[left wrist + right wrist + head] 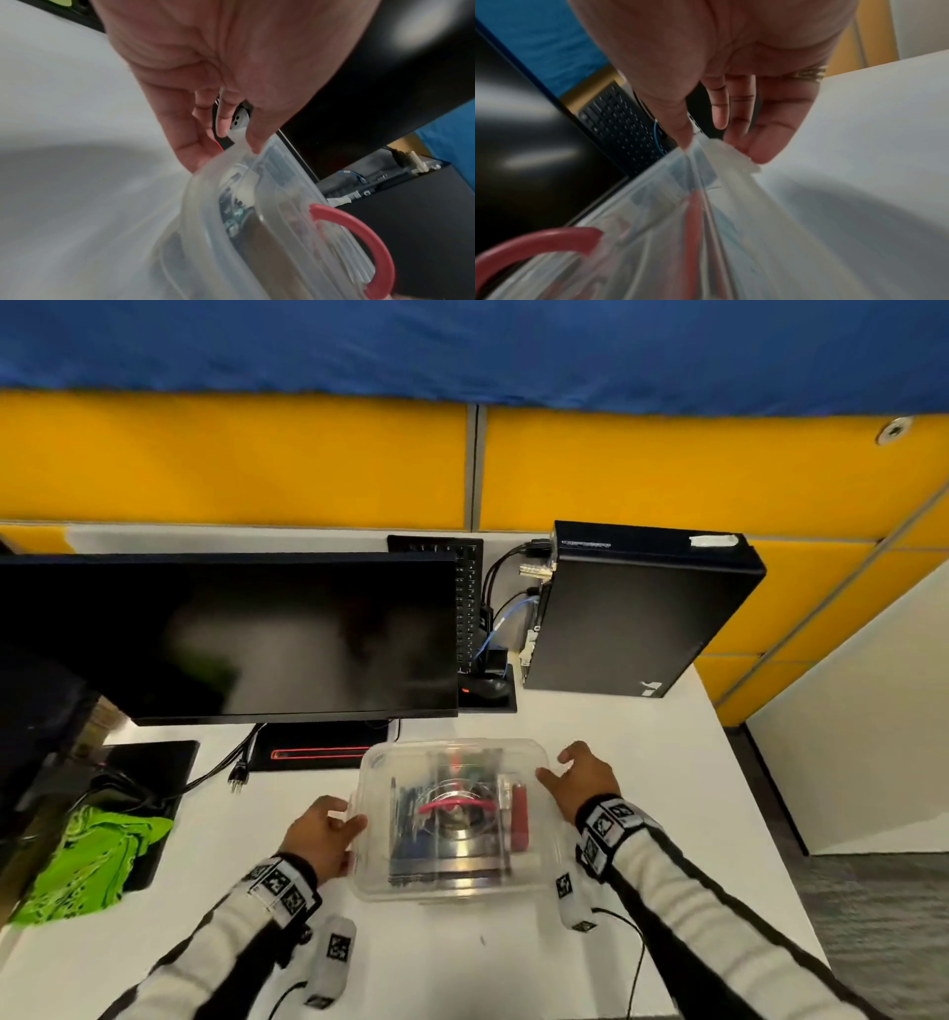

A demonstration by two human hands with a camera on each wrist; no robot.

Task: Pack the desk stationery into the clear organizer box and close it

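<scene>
The clear organizer box (377, 762) sits on the white desk (642, 762) with its lid on and a red handle (454, 808) on top. Dark pens (405, 829) and a red item (519, 819) show through the plastic. My left hand (328, 834) is at the box's left side; in the left wrist view its thumb and a bent finger (223, 119) pinch the side latch tab (239, 140). My right hand (583, 780) is at the right side, thumb tip on the lid rim, with straight fingers (757, 150) against the right latch tab (731, 154).
A dark monitor (231, 634) stands just behind the box, with a keyboard (470, 598) on end and a black computer tower (637, 613) at the back right. A green cloth (92, 855) and a loose power plug (239, 775) lie to the left.
</scene>
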